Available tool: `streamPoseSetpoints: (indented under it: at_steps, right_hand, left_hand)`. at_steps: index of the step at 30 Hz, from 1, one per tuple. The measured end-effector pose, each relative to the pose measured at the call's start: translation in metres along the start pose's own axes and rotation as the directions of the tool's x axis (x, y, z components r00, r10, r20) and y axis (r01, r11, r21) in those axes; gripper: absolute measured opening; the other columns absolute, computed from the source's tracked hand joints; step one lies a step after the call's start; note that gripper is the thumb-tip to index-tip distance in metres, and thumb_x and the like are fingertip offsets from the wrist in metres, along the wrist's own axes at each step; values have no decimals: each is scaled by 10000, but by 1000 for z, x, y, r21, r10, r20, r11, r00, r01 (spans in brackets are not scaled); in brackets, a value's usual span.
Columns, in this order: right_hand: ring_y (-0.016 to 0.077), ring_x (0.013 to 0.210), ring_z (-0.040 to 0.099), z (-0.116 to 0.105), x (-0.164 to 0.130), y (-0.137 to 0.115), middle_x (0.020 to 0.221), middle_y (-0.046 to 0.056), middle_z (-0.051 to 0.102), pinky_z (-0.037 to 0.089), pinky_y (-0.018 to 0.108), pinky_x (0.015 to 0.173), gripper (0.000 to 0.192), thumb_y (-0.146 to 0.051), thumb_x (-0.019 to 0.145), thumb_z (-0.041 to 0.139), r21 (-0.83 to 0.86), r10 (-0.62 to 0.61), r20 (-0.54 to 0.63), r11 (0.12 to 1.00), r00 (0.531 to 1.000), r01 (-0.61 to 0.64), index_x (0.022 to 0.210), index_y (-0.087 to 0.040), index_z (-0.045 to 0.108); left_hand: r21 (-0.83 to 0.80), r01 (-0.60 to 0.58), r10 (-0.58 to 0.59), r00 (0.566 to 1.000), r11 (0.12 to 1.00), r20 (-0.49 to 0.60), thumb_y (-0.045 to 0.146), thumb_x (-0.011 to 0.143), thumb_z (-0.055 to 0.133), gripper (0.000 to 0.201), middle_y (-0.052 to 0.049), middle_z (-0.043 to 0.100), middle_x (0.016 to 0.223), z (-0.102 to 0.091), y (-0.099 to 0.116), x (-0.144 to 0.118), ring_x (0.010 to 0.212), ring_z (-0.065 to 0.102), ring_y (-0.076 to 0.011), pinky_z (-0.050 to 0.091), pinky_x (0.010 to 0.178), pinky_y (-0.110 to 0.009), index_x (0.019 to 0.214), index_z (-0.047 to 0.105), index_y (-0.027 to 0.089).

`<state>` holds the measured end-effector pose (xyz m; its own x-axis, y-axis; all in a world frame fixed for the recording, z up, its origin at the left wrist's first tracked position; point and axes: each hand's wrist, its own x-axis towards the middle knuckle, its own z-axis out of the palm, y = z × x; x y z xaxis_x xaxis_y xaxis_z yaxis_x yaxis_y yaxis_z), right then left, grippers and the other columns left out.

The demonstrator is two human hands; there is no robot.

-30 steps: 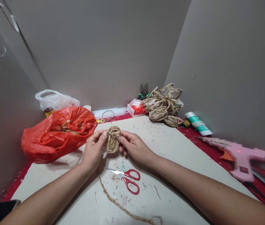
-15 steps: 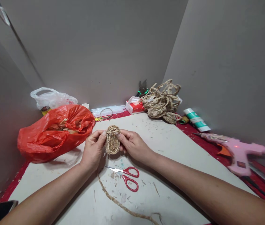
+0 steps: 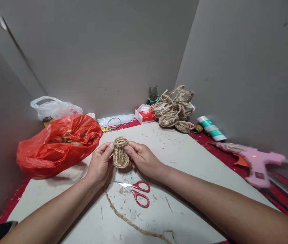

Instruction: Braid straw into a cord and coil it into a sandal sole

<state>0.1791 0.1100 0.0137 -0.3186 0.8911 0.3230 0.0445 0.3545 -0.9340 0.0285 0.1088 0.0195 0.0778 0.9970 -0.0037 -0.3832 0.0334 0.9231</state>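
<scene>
I hold a little woven straw slipper (image 3: 120, 154) up over the middle of the surface (image 3: 184, 162). My left hand (image 3: 100, 162) pinches its left side and my right hand (image 3: 140, 157) pinches its right side, thumbs pressed near the top strap. The slipper is long from top to bottom, and its rounded toe points away from me, toward the back wall.

I can't read any words here. The small red and white box (image 3: 146, 115) at the back has writing, but it is too small to tell.

The red plastic bag (image 3: 57, 144) on my left is open, with straw strips inside. Behind it sits a white plastic bag (image 3: 54, 107); something yellow shows under it.

Red scissors (image 3: 137, 191) lie just below my hands, beside a braided straw cord (image 3: 128, 222). A pile of woven straw pieces (image 3: 174, 110) sits at the back. A pink glue gun (image 3: 257, 162) rests on my right.
</scene>
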Motion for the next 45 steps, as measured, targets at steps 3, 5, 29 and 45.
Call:
streamPoseSetpoints:
  at_steps: [3, 5, 29, 45]
  right_hand:
    - [96, 510, 439, 0, 0, -1, 590, -43, 463, 388, 212, 471, 284, -410, 928, 431, -9, -16, -26, 1000, 1000, 16, 767, -192, 517]
    - [96, 521, 451, 0, 0, -3, 618, -36, 487, 404, 213, 479, 276, -400, 934, 418, -7, -21, -22, 1000, 1000, 21, 800, -188, 532]
    - [90, 489, 506, 0, 1, 7, 599, -30, 527, 427, 199, 465, 143, -260, 847, 441, -56, 76, 125, 996, 989, -70, 754, -174, 507]
    - [76, 438, 534, 1, 0, 5, 598, -41, 538, 418, 172, 405, 127, -266, 864, 445, -18, 110, 141, 994, 984, -108, 791, -178, 500]
  left_hand:
    - [-9, 6, -5, 1000, 1000, 16, 349, 668, 772, 246, -2, 679, 741, 1, 0, 1, 649, 601, -97, 489, 646, -215, 813, 694, 166]
    - [2, 18, -18, 999, 1000, 28, 351, 660, 776, 252, -3, 682, 744, 1, 2, 0, 632, 600, -96, 488, 626, -215, 810, 691, 167]
    - [684, -689, 582, 666, 239, 467, 179, 827, 631, 32, -11, 639, 804, -3, 13, -11, 816, 557, -146, 438, 785, -294, 848, 648, 197]
    - [678, -709, 611, 628, 193, 483, 167, 812, 636, 157, -44, 619, 941, -5, 12, -12, 937, 554, -170, 434, 866, -315, 966, 640, 197]
